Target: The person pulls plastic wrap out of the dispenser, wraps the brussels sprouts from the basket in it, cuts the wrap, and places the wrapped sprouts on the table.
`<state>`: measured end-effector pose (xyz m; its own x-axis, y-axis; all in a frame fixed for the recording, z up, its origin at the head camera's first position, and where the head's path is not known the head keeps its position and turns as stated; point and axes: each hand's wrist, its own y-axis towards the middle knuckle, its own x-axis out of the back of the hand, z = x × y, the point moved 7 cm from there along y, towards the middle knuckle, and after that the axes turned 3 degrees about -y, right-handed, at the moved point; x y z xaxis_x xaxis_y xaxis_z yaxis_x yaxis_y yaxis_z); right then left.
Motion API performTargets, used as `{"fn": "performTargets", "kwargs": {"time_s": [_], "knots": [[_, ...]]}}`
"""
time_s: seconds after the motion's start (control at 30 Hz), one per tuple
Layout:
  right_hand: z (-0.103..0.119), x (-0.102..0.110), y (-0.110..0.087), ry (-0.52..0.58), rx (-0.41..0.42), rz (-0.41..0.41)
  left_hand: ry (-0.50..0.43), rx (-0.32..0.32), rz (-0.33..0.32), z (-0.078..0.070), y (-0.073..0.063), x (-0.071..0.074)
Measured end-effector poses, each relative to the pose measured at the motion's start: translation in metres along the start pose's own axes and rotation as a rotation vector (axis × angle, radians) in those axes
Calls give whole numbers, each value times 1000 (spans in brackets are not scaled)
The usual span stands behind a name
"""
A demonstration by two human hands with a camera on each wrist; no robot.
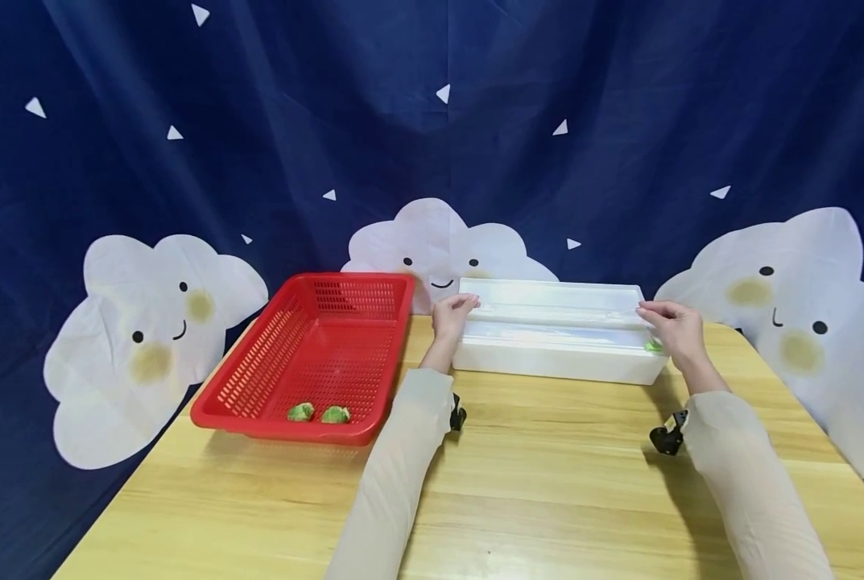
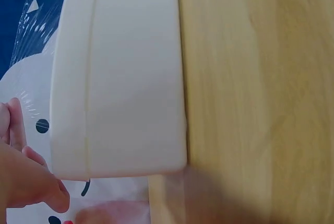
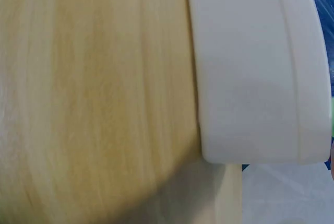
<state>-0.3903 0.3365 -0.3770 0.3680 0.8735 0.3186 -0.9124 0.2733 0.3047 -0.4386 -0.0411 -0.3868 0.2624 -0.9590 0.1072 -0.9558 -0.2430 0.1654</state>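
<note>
A long white cling film dispenser box stands on the table, with its lid tilted up at the back. Clear cling film stretches above it; its glossy creases show in the left wrist view. My left hand pinches the film at the box's left end. At the right end my right hand pinches it between thumb and fingers, close to a small green part of the box. Only a sliver of the right hand enters the right wrist view, so its grip is hidden there.
To the left, a red plastic basket with mesh walls holds two small green-and-white vegetable pieces, apparently Brussels sprouts, at its near end. Both stand on a light wooden table. Behind hangs a dark blue curtain with clouds.
</note>
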Motion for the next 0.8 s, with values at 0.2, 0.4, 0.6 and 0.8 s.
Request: {"fn": "performTargets", "kwargs": {"time_s": [0.2, 0.4, 0.6, 0.8], "knots": [[8, 1, -1, 126, -23, 12, -187, -24, 14, -9, -1, 0], [23, 8, 0, 138, -7, 30, -279, -3, -7, -21, -2, 0], [34, 18, 5, 96, 2, 17, -316, -8, -14, -35, -1, -2], [38, 18, 5, 138, -3, 0, -289, -12, -21, -42, -1, 4]]}}
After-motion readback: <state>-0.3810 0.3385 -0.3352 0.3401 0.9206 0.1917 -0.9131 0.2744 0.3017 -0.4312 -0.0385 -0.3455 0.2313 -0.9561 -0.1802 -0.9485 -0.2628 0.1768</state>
